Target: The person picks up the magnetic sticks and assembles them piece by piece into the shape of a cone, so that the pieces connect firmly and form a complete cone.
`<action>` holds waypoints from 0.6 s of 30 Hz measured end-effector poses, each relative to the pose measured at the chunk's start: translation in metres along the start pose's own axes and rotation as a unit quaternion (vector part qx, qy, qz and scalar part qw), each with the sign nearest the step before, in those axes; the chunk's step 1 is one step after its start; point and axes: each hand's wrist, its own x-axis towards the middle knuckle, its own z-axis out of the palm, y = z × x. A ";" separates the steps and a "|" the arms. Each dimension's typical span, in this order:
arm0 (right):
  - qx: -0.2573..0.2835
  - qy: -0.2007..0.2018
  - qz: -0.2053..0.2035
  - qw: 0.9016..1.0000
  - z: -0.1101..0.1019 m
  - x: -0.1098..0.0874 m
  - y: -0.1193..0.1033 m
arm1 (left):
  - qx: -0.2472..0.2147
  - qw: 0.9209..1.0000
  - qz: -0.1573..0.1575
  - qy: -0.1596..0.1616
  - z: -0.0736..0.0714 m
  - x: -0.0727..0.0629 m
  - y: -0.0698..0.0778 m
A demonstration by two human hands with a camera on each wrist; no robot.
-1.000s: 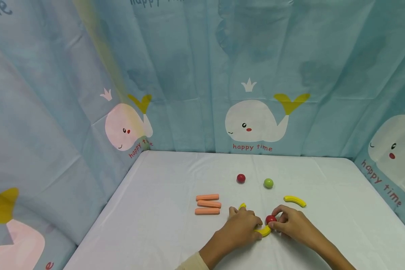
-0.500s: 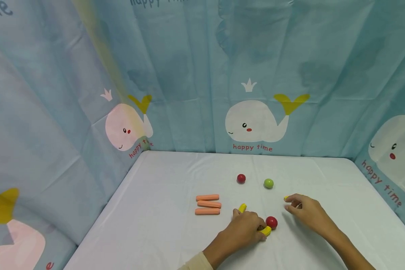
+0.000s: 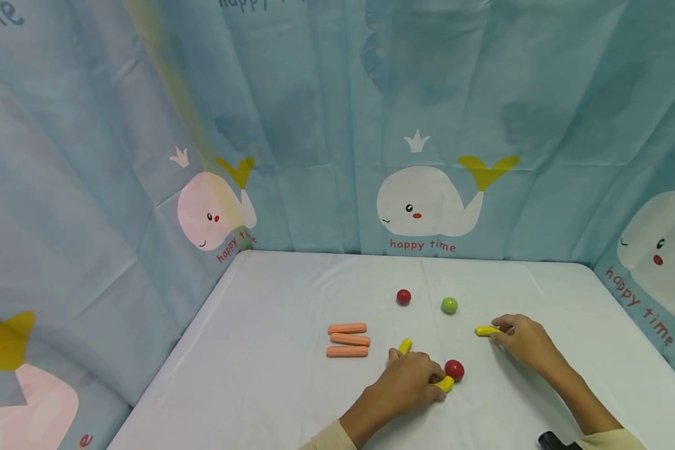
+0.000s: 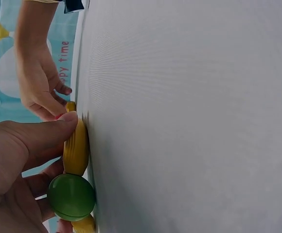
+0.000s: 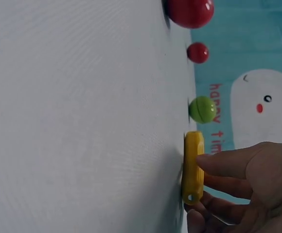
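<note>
My left hand (image 3: 407, 381) rests low over the table, its thumb and a finger pinching a small yellow toy banana (image 3: 446, 384). A green ball (image 4: 71, 196) sits against that banana in the left wrist view; from the head, the hand hides it. Past the ball, another yellow toy banana (image 3: 405, 345) pokes out beyond the knuckles. A shiny red ball (image 3: 454, 370) lies at the pinched banana's right end. Farther right, my right hand (image 3: 525, 340) pinches a third yellow toy banana (image 5: 193, 167) between thumb and fingers, at or just above the cloth.
Three orange sticks (image 3: 347, 340) lie side by side left of my left hand. Farther back are a second red ball (image 3: 403, 297) and a light green ball (image 3: 449, 305). Whale-printed curtains (image 3: 315, 206) border the white table (image 3: 270, 300).
My right hand has left the near red ball, moved right and back, and taken hold of the right-hand toy banana. My left hand has stayed nearly in place.
</note>
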 end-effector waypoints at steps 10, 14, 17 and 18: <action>0.000 -0.029 0.031 0.999 0.001 0.005 0.001 | -0.017 1.000 -0.006 0.006 0.002 0.001 -0.002; 0.005 -0.042 0.043 0.998 0.000 0.004 -0.002 | -0.016 1.000 -0.003 0.007 0.003 0.000 -0.003; 0.015 -0.045 0.051 0.998 0.000 0.002 -0.005 | -0.015 1.000 -0.003 0.009 0.003 0.000 -0.003; 0.019 -0.046 0.053 0.997 0.000 0.002 -0.006 | -0.014 1.000 -0.003 0.009 0.003 0.000 -0.002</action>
